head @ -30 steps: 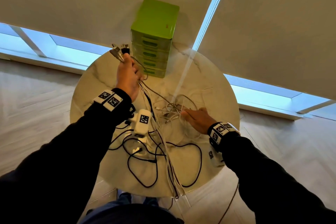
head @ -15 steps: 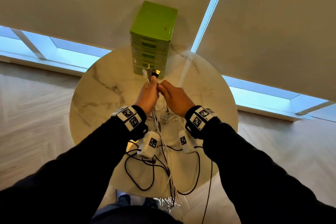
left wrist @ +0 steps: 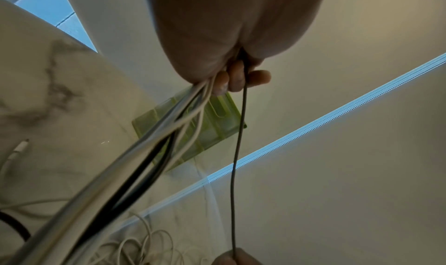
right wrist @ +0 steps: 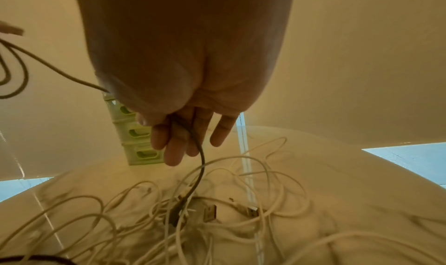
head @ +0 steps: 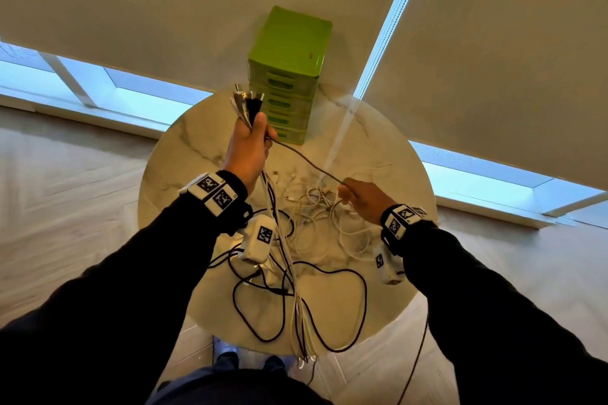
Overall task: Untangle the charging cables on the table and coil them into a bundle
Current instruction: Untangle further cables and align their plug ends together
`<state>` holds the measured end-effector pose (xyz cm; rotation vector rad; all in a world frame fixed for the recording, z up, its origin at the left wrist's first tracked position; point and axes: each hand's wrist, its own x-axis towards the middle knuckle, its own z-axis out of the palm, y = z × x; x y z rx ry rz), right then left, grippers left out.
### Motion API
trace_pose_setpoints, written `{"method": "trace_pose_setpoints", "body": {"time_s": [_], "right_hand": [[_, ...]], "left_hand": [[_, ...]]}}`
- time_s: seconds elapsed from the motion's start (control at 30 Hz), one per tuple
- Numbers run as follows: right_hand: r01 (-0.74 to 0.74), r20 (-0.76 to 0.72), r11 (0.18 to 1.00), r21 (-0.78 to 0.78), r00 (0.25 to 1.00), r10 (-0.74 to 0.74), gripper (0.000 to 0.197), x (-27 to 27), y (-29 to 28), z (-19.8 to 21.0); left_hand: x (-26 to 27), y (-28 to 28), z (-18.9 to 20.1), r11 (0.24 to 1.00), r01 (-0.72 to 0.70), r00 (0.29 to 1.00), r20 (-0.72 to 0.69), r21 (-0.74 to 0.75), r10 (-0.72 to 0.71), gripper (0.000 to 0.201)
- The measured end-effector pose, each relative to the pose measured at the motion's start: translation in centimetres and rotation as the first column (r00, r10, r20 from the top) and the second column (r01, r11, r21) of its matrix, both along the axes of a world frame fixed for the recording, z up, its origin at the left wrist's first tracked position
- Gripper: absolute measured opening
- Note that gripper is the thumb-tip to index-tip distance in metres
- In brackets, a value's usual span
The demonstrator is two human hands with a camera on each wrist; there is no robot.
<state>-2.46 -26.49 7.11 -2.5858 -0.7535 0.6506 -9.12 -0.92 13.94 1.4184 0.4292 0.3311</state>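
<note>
My left hand [head: 250,145] is raised over the round marble table [head: 184,154] and grips a bundle of cable ends [head: 247,103], plugs pointing up. White and black cable lengths [left wrist: 154,145] hang from its fist [left wrist: 231,74]. A thin grey cable [head: 306,161] runs from that fist to my right hand [head: 358,197], which pinches it between thumb and fingers [right wrist: 183,135]. The grey cable's plug [right wrist: 175,212] dangles into a tangle of white cables [head: 316,210]. Black cables [head: 329,273] loop on the near part of the table.
A green plastic drawer box [head: 286,76] stands at the table's far edge, just beyond my left hand. Several cable lengths hang over the near table edge [head: 302,352]. Loose white plugs [right wrist: 251,211] lie in the tangle. Blinds and a window strip are behind.
My hands were together by the drawer box. The right hand has since moved right and down along the grey cable, and the left hand has risen to the left with the bundle.
</note>
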Motion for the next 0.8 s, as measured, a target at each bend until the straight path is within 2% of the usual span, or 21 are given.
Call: {"method": "trace_pose_setpoints", "body": {"time_s": [0.1, 0.2, 0.3, 0.43, 0.53, 0.6, 0.67, 0.73, 0.8], "right_hand": [[0.092, 0.053, 0.978, 0.189, 0.993, -0.104, 0.028, 0.7, 0.5, 0.5], [0.2, -0.022, 0.888, 0.415, 0.978, -0.21, 0.026, 1.1, 2.3, 1.8], [0.169, -0.027, 0.85, 0.499, 0.983, -0.179, 0.029, 1.0, 4.0, 3.5], [-0.005, 0.131, 0.932, 0.364, 0.99, -0.046, 0.03, -0.1, 4.2, 5.4], [0.038, 0.12, 0.977, 0.208, 0.991, -0.064, 0.032, -1.2, 2.9, 6.1], [0.091, 0.131, 0.995, -0.034, 0.988, -0.085, 0.034, -1.8, 0.9, 6.1], [0.15, 0.079, 0.959, -0.24, 0.988, -0.135, 0.037, -2.6, -1.6, 5.9], [0.199, -0.003, 0.934, -0.297, 0.978, -0.21, 0.037, -3.6, -4.1, 5.9], [0.287, -0.032, 0.926, -0.246, 0.952, -0.304, 0.031, -5.3, -7.2, 6.1]], "left_hand": [[0.0, 0.3, 0.2, 1.0, -0.026, 0.998, 0.065, 0.005, 0.025, 0.02], [-0.1, -0.2, 0.1, 1.0, -0.01, 0.997, 0.081, -0.015, 0.011, 0.011], [-0.5, -1.5, 0.3, 0.999, 0.048, 0.995, 0.084, 0.002, -0.048, 0.011], [-0.4, -3.5, 0.2, 0.991, 0.136, 0.989, 0.061, -0.016, -0.135, 0.017], [-0.1, -5.3, 0.1, 0.963, 0.245, 0.968, 0.084, -0.11, -0.236, 0.023], [0.2, -7.7, 0.6, 0.915, 0.345, 0.938, 0.123, -0.208, -0.325, 0.024], [0.2, -10.5, 1.6, 0.861, 0.438, 0.899, 0.157, -0.259, -0.409, 0.022], [-0.1, -13.2, 2.7, 0.807, 0.528, 0.849, 0.186, -0.263, -0.495, 0.023], [-0.4, -16.3, 3.2, 0.744, 0.628, 0.778, 0.186, -0.229, -0.6, 0.023]]}}
